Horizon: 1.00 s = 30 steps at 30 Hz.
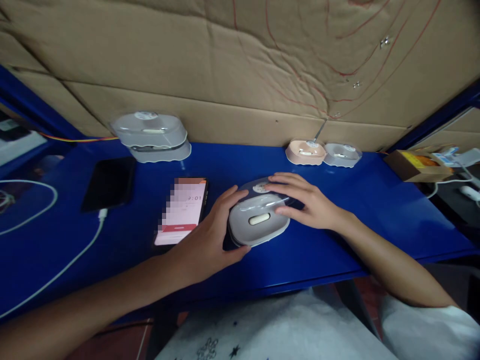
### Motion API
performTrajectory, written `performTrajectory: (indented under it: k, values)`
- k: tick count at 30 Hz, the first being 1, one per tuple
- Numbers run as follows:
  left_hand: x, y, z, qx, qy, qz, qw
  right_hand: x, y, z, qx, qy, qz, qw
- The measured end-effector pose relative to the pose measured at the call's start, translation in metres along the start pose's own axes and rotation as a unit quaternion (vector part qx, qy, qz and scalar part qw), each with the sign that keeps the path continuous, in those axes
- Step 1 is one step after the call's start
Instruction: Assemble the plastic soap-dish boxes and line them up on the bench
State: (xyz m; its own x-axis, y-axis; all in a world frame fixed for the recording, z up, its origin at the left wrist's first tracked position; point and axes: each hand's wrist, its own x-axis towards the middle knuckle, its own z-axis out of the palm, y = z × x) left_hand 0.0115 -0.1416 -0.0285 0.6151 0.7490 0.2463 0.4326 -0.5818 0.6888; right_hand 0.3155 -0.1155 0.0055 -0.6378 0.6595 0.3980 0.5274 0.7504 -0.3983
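Observation:
A grey oval container (258, 232) with a clear cover and a white oblong piece in its middle rests on the blue table, in front of me. My left hand (215, 232) grips its left side, thumb at the near edge and fingers at the far left. My right hand (309, 202) lies over the far right part of the clear cover, near a round white sticker (261, 187), its fingers spread and touching the cover. Left of the container lies a lit phone (183, 207), partly behind my left forearm.
Stacked grey containers (159, 150) stand at the back left. A peach container (305, 152) and a smaller grey one (342, 156) stand at the back right. A dark phone (108, 182) with a white cable (80, 255) lies left; a cardboard box (414, 167) sits right.

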Motion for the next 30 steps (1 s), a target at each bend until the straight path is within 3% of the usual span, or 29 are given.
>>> performTrajectory:
  k: [4, 8, 11, 15, 18, 25, 30]
  values:
    - [0.0, 0.004, -0.003, 0.036, -0.022, -0.013, 0.999, 0.0, 0.025, 0.005, -0.055, 0.032, 0.054, 0.997]
    - [0.002, 0.003, -0.004, 0.063, -0.033, -0.023, 0.997, -0.004, 0.042, 0.014, -0.09, -0.002, 0.108, 0.99]
    - [0.003, 0.001, -0.003, 0.063, -0.029, -0.026, 0.997, -0.006, 0.032, 0.013, -0.113, -0.016, 0.108, 0.987]
    - [0.006, 0.002, -0.004, 0.045, -0.004, -0.019, 0.999, -0.006, 0.001, 0.009, -0.107, -0.039, -0.017, 0.993]
    - [0.005, 0.004, -0.004, 0.035, 0.009, -0.017, 0.999, -0.007, -0.016, 0.011, -0.119, -0.073, -0.054, 0.989]
    - [0.003, -0.003, -0.001, 0.075, 0.014, 0.002, 0.997, -0.005, -0.014, 0.007, -0.109, -0.045, -0.057, 0.991]
    - [0.006, 0.0, -0.003, 0.088, -0.052, -0.027, 0.994, -0.004, -0.001, -0.001, -0.153, -0.018, 0.02, 0.988]
